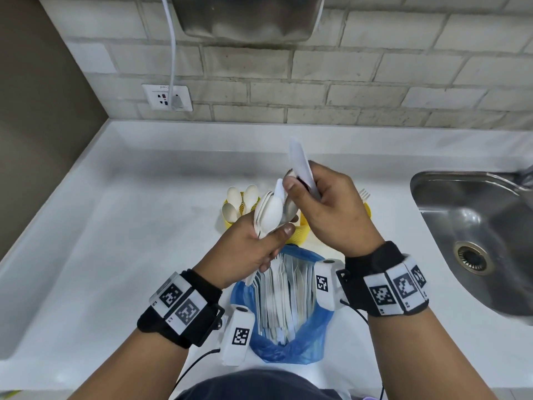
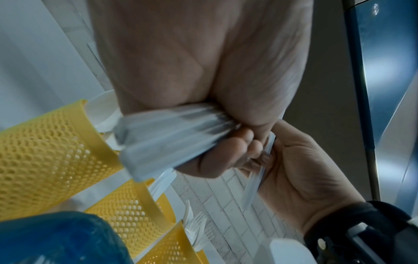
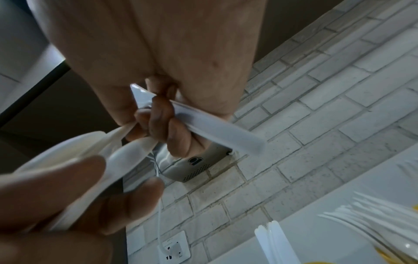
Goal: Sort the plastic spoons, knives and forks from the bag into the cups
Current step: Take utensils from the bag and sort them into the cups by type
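The left hand gripped a fanned bunch of smooth white plastic spoons, thumb pressed across their handles, bowls tilted up toward the wall. The right hand curled its fingers round flat, thin white knives whose blades stood up above the knuckles. Both hands were raised over a crinkled translucent blue bag lying on the glossy white counter, with more white cutlery inside. Just behind the hands stood yellow perforated mesh cups; the leftmost cup held rounded spoons, the rightmost showed fork tines. A steel sink sat to the right.
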A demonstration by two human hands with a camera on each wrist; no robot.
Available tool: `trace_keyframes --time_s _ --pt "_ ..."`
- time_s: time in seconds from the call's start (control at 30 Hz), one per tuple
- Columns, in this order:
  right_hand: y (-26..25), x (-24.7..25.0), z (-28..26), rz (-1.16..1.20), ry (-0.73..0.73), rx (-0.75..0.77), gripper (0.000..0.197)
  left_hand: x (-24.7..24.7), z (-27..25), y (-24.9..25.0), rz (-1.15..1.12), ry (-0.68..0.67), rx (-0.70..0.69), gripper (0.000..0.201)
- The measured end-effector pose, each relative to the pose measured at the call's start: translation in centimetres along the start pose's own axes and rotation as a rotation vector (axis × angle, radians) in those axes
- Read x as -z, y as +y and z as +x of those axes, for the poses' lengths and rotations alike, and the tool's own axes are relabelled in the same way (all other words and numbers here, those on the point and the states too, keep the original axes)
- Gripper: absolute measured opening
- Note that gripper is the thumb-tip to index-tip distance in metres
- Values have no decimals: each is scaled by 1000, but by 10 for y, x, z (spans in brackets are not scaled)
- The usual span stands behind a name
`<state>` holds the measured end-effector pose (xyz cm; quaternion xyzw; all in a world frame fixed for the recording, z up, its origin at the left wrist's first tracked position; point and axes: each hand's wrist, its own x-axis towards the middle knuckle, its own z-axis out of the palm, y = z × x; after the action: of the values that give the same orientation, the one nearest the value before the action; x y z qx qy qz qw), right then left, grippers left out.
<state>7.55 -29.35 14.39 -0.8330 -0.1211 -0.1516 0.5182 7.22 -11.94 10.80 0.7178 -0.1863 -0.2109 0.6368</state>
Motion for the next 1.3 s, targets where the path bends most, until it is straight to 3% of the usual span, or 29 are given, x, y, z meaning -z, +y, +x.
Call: trace_keyframes --time_s 0.1,0.17,0.2,0.3,0.37,0.63,0.77,0.83,0.93,1.07,1.23,1.3 --pt "-1 2 1 142 92 -50 21 0 0 0 -3 0 2 32" --pt "0 5 3 219 147 -95 22 -1 1 0 -15 8 21 18" --pt "1 6 3 227 132 -110 23 -1 1 0 -23 14 31 12" --pt "0 8 -1 181 11 -99 20 -2 2 -1 -17 38 46 20" --pt "-3 6 -3 215 9 -114 21 -3 2 -1 -9 46 49 23" --pt "-1 11 9 739 463 -254 27 -5 -1 3 -1 58 58 21" --pt "2 20 10 1054 595 -313 22 -5 0 3 16 80 59 19" --pt "1 21 10 1118 679 -291 20 -4 1 3 60 108 51 15" --pt "-3 18 11 998 763 -206 19 -2 3 0 181 158 12 11" --pt "-8 10 8 785 687 -158 25 -1 5 -4 280 204 -24 14" --pt "-10 1 0 563 327 -159 32 -1 5 0 318 271 -74 11" --pt "-8 1 -1 422 198 -136 25 2 6 -1 349 288 -98 11"
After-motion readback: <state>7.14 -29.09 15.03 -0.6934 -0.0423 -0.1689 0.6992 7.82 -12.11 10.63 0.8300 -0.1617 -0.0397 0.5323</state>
